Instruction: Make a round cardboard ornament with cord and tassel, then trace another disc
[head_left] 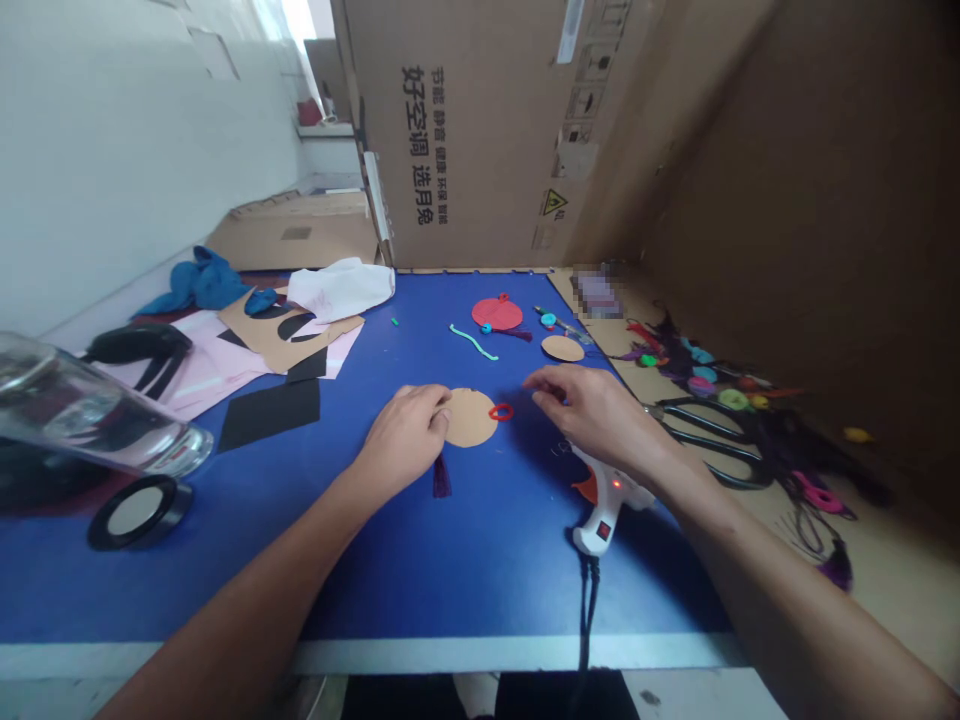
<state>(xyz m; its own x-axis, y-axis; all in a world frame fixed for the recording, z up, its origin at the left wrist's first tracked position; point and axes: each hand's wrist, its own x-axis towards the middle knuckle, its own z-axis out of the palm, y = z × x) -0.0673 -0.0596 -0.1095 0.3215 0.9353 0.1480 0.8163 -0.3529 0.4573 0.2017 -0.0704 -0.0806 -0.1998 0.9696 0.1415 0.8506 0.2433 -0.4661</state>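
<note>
A round tan cardboard disc (471, 418) lies on the blue table, with a red loop (501, 411) at its right edge. My left hand (405, 437) has its thumb and fingers closed on the disc's left edge. From below those fingers a dark purple tassel (442, 478) sticks out. To the right of the loop, my right hand (577, 402) hovers apart from the disc, fingers loosely bent and apart, nothing visible in them. Beneath my right forearm is a white hot glue gun (600, 520) with an orange trigger and a lit red light.
Farther back lie a red disc (496, 314), a mint-green strip (474, 343) and another cardboard disc (562, 348). Black-handled scissors (712, 425) and colourful trinkets are at right. A glass bottle (112, 420), black paper (270, 412) and a tape roll (139, 512) occupy the left.
</note>
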